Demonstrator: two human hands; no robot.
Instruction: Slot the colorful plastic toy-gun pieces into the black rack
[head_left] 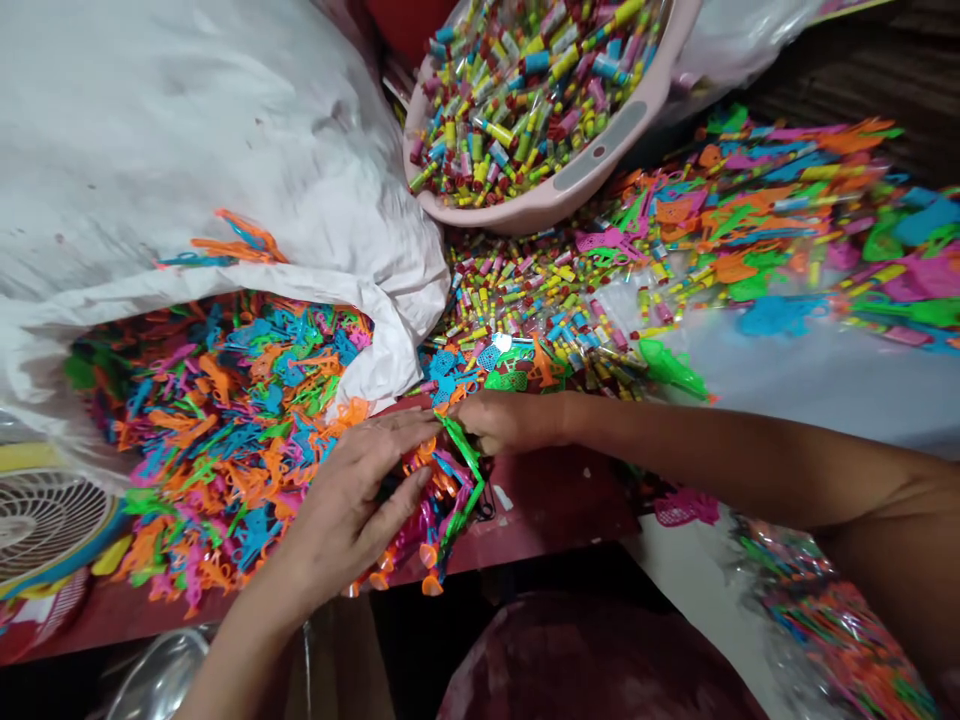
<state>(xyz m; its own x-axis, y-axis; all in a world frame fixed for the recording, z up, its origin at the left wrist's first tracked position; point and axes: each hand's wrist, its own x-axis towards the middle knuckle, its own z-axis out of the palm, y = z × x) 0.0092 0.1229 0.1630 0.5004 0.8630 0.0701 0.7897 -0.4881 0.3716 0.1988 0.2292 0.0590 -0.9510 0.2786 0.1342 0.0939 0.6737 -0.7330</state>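
Toy bundle (439, 500) at lower centre, on red table edge (555, 505). Left hand (352, 500) lies flat over it, fingers apart; right hand (506, 420) pinched on green toy (459, 445). Best: press bundle steady, keep stems aligned, clear of open sack (225, 200).

both hands (352, 495) (504, 420) meet over a bundle of plastic toys (442, 500) beside the white sack (225, 180) and pink basin (600, 165).

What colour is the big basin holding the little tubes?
Pale pink basin, with a grey handle patch on its rim; the head view shows it.
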